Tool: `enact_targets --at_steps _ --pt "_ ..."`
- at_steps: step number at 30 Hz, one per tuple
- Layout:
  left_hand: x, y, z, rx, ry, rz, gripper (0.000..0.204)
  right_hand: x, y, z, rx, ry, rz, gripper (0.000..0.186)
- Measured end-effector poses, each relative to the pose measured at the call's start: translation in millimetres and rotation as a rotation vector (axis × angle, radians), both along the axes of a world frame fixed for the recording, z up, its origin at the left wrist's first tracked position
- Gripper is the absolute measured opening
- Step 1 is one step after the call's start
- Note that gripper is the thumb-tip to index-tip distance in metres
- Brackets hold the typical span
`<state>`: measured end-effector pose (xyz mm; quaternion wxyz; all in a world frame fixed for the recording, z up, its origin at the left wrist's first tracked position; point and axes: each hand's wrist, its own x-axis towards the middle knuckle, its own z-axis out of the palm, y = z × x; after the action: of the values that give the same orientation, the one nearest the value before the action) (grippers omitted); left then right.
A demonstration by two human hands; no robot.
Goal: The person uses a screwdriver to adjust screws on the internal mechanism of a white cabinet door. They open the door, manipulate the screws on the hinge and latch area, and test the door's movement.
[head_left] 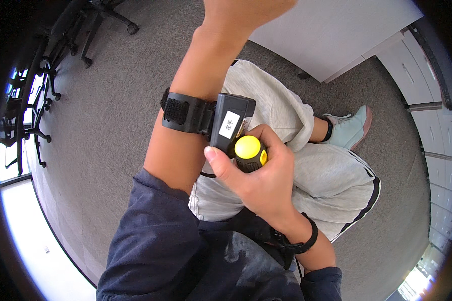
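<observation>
My left forearm reaches up across the view, and my left hand [248,12] is cut off by the top edge, its fingers out of sight. Round that forearm runs a wide black strap [186,113], which carries a black box-shaped device [242,106] with a white label. My right hand [268,185] is closed round a stubby screwdriver [248,147] with a yellow domed end and a black grip. Its shaft is hidden. The handle sits right beside the device's lower right side, where small gold-coloured metal parts [243,126] show. My right thumb touches the device's lower end.
My legs in light grey trousers [326,173] are folded below my arms, with a pale green shoe [349,128] at right. A white desk [331,32] stands ahead, white drawer cabinets [412,70] at right. Black wheeled chairs [98,30] stand on grey carpet [95,135] at left.
</observation>
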<state>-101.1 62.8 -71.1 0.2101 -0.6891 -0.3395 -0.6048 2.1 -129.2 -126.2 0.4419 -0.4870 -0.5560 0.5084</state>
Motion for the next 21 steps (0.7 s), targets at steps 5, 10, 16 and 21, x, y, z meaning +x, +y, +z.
enact_targets --at_steps 5,10,16,21 --pt "21.6 -17.8 17.8 -0.552 -0.822 -0.585 0.037 14.0 4.5 -24.6 -0.03 0.019 0.076 0.036" --pt "29.0 5.8 1.7 -0.877 -1.744 -2.059 0.026 33.2 5.5 -19.5 -0.001 0.086 0.042 0.035" --pt "69.3 -30.5 37.9 -0.961 -0.955 -1.49 0.036 48.3 -15.0 -2.6 -0.052 -0.016 0.066 0.04" --pt "143.5 -40.1 49.3 -0.986 -0.371 -1.188 0.035 82.4 -15.6 -11.4 -0.015 0.199 -0.005 0.036"
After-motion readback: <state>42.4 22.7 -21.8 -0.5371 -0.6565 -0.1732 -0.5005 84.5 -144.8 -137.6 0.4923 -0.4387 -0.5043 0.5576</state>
